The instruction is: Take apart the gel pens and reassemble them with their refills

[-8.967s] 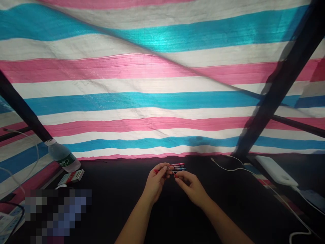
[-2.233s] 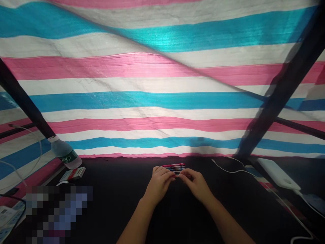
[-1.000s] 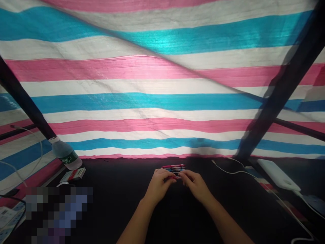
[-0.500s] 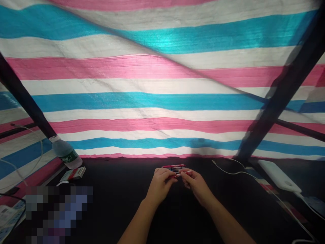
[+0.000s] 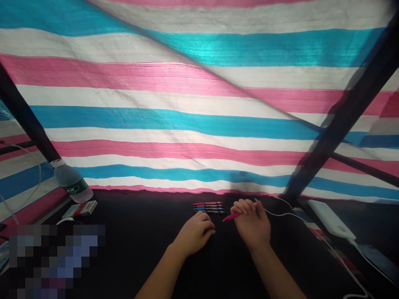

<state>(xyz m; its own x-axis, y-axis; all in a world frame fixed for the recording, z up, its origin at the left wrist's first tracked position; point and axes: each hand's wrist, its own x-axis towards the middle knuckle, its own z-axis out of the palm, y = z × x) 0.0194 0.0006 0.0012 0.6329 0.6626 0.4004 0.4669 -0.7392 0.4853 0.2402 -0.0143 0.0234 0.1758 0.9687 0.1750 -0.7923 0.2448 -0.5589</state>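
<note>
My right hand [image 5: 252,221] is closed around a red pen [image 5: 230,216], whose tip points left toward my other hand. My left hand [image 5: 195,231] rests on the black surface [image 5: 137,249] with its fingers curled loosely; nothing shows in it. Just beyond my left hand lies a small row of pens [image 5: 208,207], red and blue, side by side on the black surface.
A striped pink, blue and white tarp [image 5: 174,108] hangs behind the surface, crossed by dark poles [image 5: 339,124]. At the left stand a water bottle [image 5: 71,182] and a small red and white box [image 5: 80,208]. A white power bank [image 5: 329,218] and white cable [image 5: 280,207] lie at the right.
My hands have come apart. The right hand has drawn away to the right with the red pen, and the left hand has let go and settled on the surface. The camera tilted slightly.
</note>
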